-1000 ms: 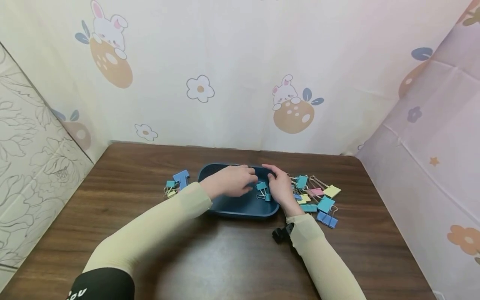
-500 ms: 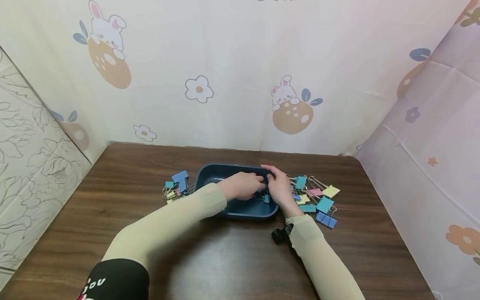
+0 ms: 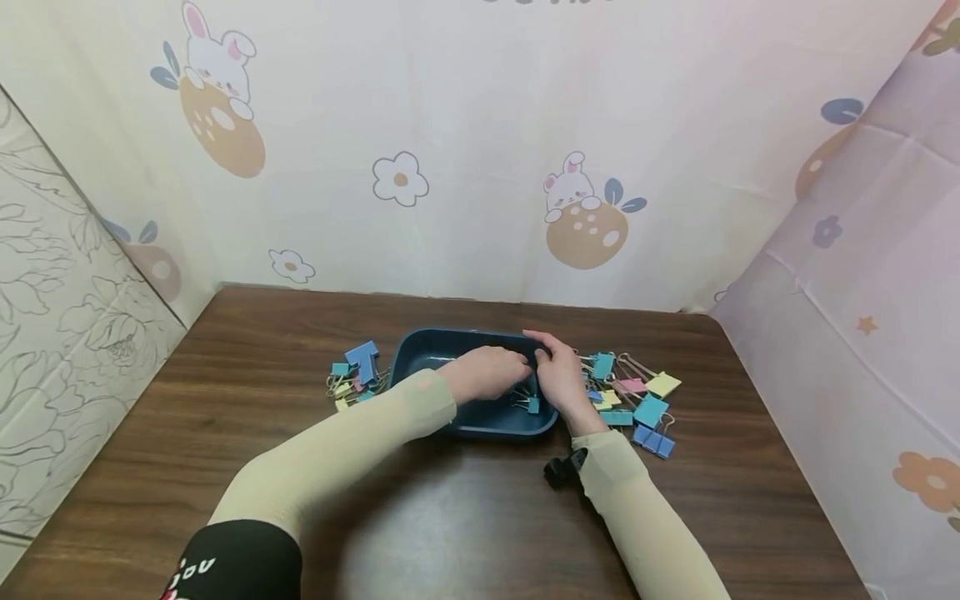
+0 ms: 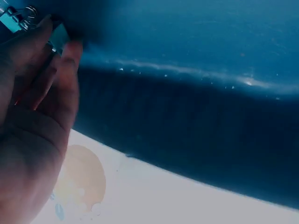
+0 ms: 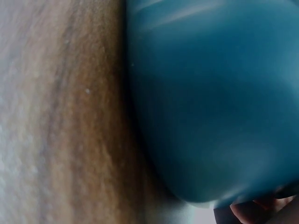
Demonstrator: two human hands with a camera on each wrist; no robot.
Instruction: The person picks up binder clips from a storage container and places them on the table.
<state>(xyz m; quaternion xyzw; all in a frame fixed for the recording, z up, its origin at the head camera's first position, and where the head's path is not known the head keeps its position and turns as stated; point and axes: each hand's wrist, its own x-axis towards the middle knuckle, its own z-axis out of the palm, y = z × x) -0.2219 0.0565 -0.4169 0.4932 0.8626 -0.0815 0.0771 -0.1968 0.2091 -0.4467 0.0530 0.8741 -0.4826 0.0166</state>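
Observation:
A dark blue plastic tray [image 3: 480, 429] stands on the table, its inside partly hidden by my left arm. My left hand [image 3: 487, 372] reaches into its right half. In the left wrist view the thumb and fingertips pinch a small teal binder clip [image 4: 59, 37]. Another teal binder clip [image 4: 10, 21] lies just beyond them, and in the head view a teal clip [image 3: 533, 405] shows on the tray floor. My right hand [image 3: 561, 379] holds the tray's right end, thumb at the rim. The right wrist view shows the tray's outer wall [image 5: 215, 102] with fingertips [image 5: 247, 212] by its lower edge.
Right of the tray, close to my right hand, lies a pile of binder clips [image 3: 649, 408] in teal, yellow, pink and blue. A smaller heap of clips [image 3: 363, 360] sits left of the tray. A patterned curtain [image 3: 465, 233] hangs behind the wooden table [image 3: 247, 400].
My left hand has moved right and down inside the tray to the small clips and now pinches one. My right hand stays at the tray's right end.

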